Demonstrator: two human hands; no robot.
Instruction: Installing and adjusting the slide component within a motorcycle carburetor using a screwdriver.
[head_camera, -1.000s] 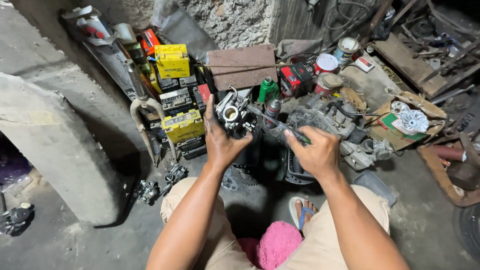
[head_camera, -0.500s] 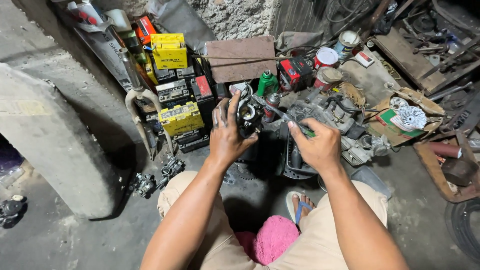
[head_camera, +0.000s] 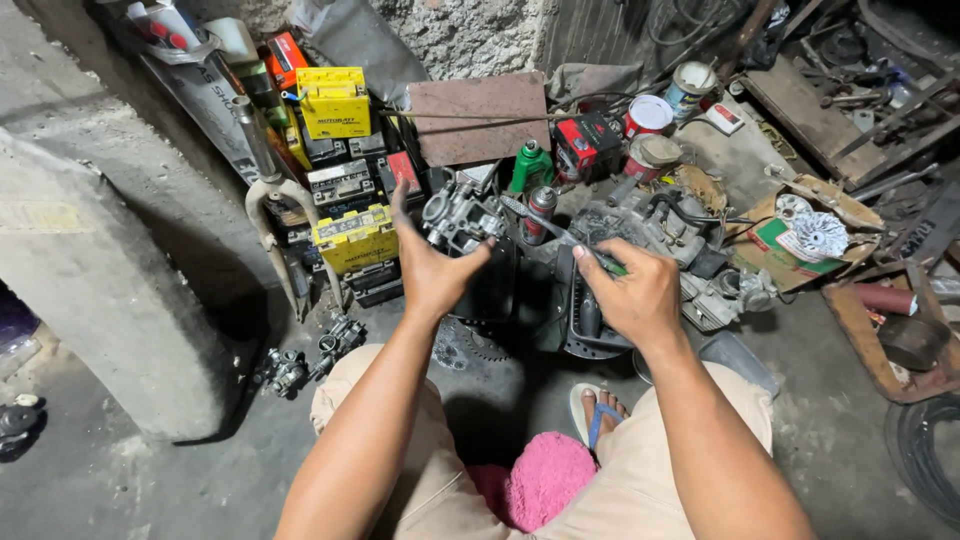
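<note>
My left hand (head_camera: 432, 268) holds up a grey metal carburetor (head_camera: 458, 218) in front of me, thumb and fingers wrapped around its lower side. My right hand (head_camera: 632, 292) grips a screwdriver with a green handle (head_camera: 610, 264). Its thin shaft (head_camera: 535, 222) points left towards the carburetor, and the tip is at or close to the carburetor's right side. Both forearms reach out over my knees in beige shorts. Below the hands sits a dark engine part (head_camera: 585, 320) on the floor.
Yellow and black batteries (head_camera: 352, 235) are stacked at the back left beside a concrete block (head_camera: 100, 290). A green bottle (head_camera: 531, 166), spray can (head_camera: 540, 212), tins (head_camera: 648, 116) and an engine (head_camera: 668, 232) crowd the back. Small carburetor parts (head_camera: 305, 358) lie left. A pink cloth (head_camera: 545, 478) rests between my legs.
My left hand has turned the carburetor and spread its fingers higher around it. My right hand keeps the screwdriver aimed at it and has barely shifted.
</note>
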